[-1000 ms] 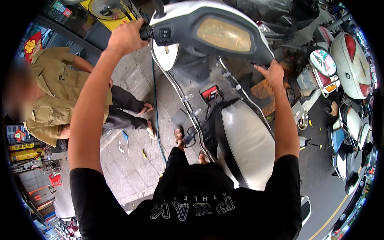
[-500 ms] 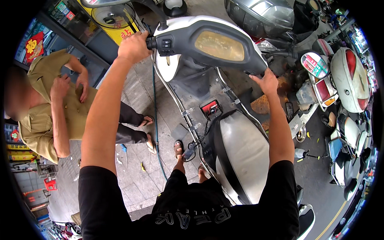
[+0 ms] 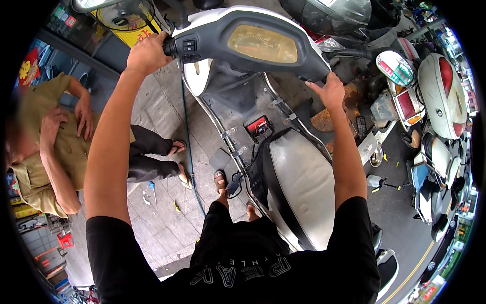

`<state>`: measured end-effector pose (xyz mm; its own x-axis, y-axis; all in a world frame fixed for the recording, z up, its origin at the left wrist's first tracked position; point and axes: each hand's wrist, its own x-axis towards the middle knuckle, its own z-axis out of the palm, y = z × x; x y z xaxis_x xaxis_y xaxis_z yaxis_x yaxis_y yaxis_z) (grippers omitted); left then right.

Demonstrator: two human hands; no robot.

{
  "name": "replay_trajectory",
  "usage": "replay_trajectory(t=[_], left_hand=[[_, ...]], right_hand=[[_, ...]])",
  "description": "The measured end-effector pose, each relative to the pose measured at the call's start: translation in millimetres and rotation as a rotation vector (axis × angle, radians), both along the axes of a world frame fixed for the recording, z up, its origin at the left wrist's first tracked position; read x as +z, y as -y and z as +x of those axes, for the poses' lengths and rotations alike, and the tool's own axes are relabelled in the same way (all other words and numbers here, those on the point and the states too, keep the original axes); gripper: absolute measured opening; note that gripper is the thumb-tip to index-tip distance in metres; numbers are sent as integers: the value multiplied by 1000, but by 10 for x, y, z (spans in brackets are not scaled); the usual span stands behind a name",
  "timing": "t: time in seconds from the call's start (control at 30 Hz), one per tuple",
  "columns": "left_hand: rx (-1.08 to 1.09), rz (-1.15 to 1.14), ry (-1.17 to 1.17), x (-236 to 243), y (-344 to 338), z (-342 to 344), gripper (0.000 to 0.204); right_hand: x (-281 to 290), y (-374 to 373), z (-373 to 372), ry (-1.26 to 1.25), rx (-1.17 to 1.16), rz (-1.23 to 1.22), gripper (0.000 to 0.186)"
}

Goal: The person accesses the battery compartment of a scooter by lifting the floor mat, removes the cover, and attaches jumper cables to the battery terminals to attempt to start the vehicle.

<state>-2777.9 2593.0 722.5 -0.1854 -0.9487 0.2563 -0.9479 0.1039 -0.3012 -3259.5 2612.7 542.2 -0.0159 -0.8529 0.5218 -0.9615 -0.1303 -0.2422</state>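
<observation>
I stand beside a white scooter (image 3: 296, 187) with its floor panels off, so the bare frame rails (image 3: 223, 134) show. My left hand (image 3: 148, 53) is closed around the left handlebar grip, next to the switch block (image 3: 188, 46). At the other end of the bar my right hand (image 3: 330, 92) grips the right handlebar end. The grey instrument cluster (image 3: 262, 43) with its yellowed dial sits between my hands. The pale seat lies below my right forearm.
A person in a khaki shirt (image 3: 38, 147) sits at my left with sandalled feet (image 3: 182, 162) near a green hose (image 3: 190, 152) on the paving. Other scooters (image 3: 440, 91) crowd the right side. A yellow and black drum (image 3: 124, 23) stands ahead at the left.
The handlebar has turned and come closer, with both my hands staying on its ends. The seated person has brought both hands to the chest.
</observation>
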Motion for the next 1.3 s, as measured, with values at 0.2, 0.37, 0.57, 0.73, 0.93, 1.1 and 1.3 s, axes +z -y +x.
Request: replay_trajectory(t=[0.2, 0.37, 0.57, 0.73, 0.93, 1.1, 1.3], left_hand=[[-15, 5, -52, -14, 22, 128, 57], [21, 90, -12, 21, 56, 39, 66], [28, 34, 8, -34, 122, 151, 63], [3, 55, -60, 71, 91, 35, 56], [99, 146, -72, 250, 7, -120, 51], [48, 71, -18, 59, 109, 68, 61], [22, 32, 1, -15, 144, 90, 60]], right_hand=[[-104, 5, 156, -20, 50, -283, 66], [-173, -27, 145, 18, 34, -323, 67], [-169, 48, 176, -32, 4, -316, 70], [-244, 108, 76, -53, -3, -289, 77], [-246, 123, 83, -60, -17, -286, 77], [-194, 127, 115, -48, -5, -265, 76], [-158, 90, 141, -35, 14, -264, 68]])
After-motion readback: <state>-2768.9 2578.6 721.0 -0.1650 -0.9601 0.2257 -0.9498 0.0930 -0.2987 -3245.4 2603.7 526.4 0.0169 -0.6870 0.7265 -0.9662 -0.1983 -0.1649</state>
